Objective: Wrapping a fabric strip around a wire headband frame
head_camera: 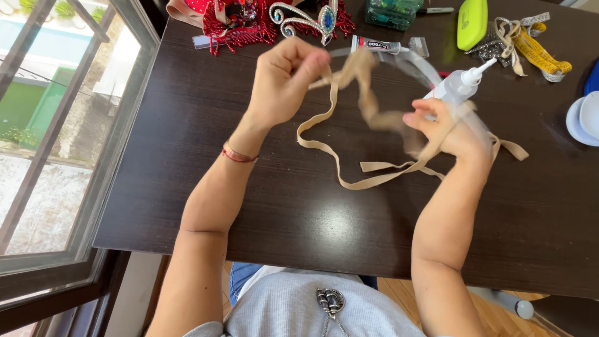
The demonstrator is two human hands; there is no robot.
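Above a dark wooden table, my left hand pinches one end of a long beige elastic strap. My right hand grips the same strap further along, pressed against a curved translucent plastic band. Loose loops of the strap hang down and trail over the table between my hands and past my right wrist. A white squeeze bottle with a pointed nozzle lies just behind my right hand; whether the hand touches it is unclear.
At the table's far edge lie a red beaded piece, a jewelled silver ornament, a small glue tube, a green box, a lime-green case and a yellow measuring tape. A white dish sits right; a window is left.
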